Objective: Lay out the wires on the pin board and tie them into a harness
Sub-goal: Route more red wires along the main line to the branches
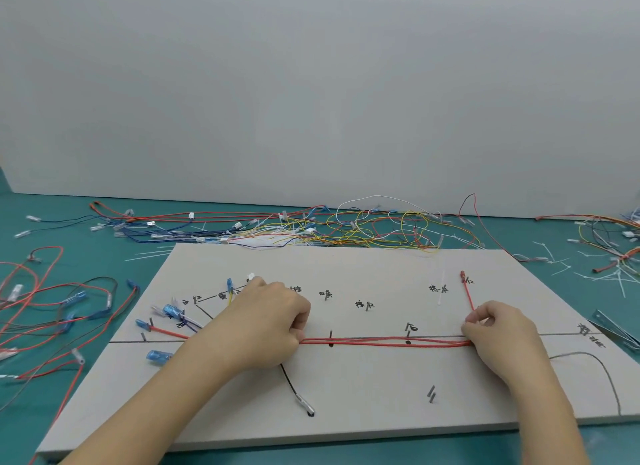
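A grey pin board (346,395) lies on the teal table, marked with lines, handwritten labels and short metal pins. A bundle of red wires (384,342) runs straight along its middle line. My left hand (266,322) grips the bundle's left end with curled fingers. My right hand (495,329) pinches the right end, where one red wire (467,293) turns up the board to a red terminal. Blue-sleeved terminals (169,311) fan out at the board's left. A black wire (294,388) with a metal end trails below my left hand.
Loose red, blue, yellow and white wires (346,229) are heaped behind the board. More red and black wires (52,312) lie left of it. White cable ties (616,274) and another wire heap lie at the right. A grey wire (602,378) curves over the board's right corner.
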The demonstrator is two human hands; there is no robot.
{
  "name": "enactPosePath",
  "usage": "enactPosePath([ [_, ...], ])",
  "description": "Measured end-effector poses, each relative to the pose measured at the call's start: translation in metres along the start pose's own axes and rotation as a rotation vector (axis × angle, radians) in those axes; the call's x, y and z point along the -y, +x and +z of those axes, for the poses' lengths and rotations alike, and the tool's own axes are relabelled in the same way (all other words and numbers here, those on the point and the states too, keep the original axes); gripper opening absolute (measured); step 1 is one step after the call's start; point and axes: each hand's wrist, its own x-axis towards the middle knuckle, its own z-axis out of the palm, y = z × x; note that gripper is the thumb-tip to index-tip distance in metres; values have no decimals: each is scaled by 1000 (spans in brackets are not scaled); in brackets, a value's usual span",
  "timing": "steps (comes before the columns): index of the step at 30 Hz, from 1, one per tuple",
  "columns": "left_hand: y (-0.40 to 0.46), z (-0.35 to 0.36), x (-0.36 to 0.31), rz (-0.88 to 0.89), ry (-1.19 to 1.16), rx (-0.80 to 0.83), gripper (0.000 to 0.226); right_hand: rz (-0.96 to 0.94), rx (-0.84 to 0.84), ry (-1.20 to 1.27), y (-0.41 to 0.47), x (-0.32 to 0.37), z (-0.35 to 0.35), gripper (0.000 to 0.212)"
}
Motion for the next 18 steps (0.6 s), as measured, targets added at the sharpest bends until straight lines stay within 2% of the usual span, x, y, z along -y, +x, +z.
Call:
enactPosePath([
  [7, 0, -3, 3, -26, -1, 24, 15, -15, -81, 64, -4, 2, 2, 19],
  [11, -6, -10, 19, -89, -3, 25, 9, -36, -37, 96, -13, 10, 12, 19],
  [18, -10, -18, 40, -240, 10, 65, 14, -120, 4, 112, -17, 24, 28, 17],
])
